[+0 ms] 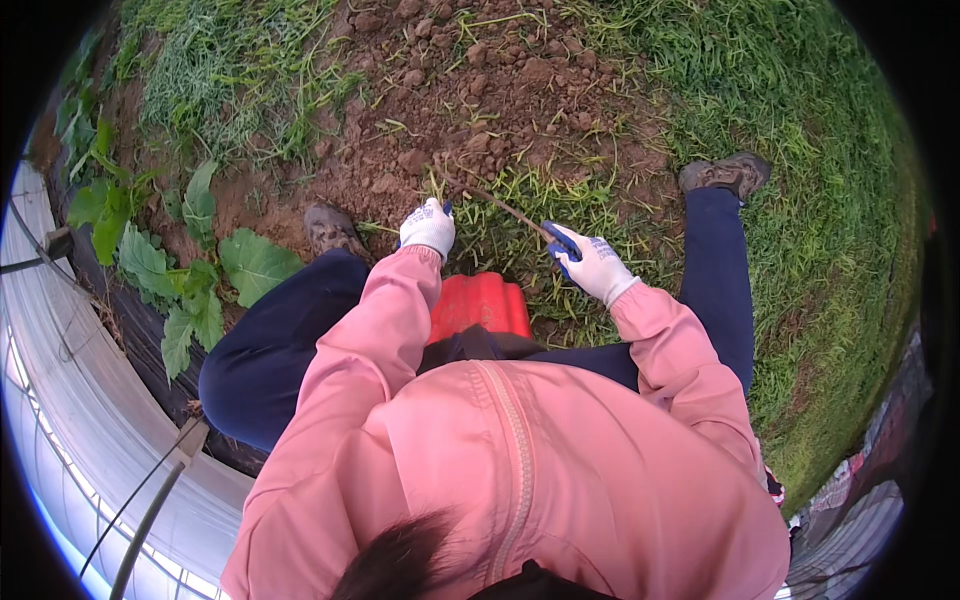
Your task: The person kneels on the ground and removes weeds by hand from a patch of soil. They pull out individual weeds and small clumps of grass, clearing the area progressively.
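Observation:
My left hand (pixel 428 229), in a white glove with blue-coated fingers, is closed around a few pale green plant stems (pixel 436 184) just above the soil. A matching glove covers my right hand (pixel 592 262), which grips a thin, slightly curved brown tool (pixel 510 210). The tool slants up and left, and its far end lies among soil and stems near my left hand; that tip is hard to make out. Cut or uprooted greens (pixel 555 196) lie scattered on the ground between and beyond the hands.
Below my hands, a ribbed red plastic object (pixel 480 306) sits between my legs. Crumbly brown soil (pixel 480 97) lies ahead, dense green growth (pixel 817 225) to the right. Broad-leaved plants (pixel 259 264) stand by my left knee, near black ground film (pixel 161 360) and plastic sheeting (pixel 97 390).

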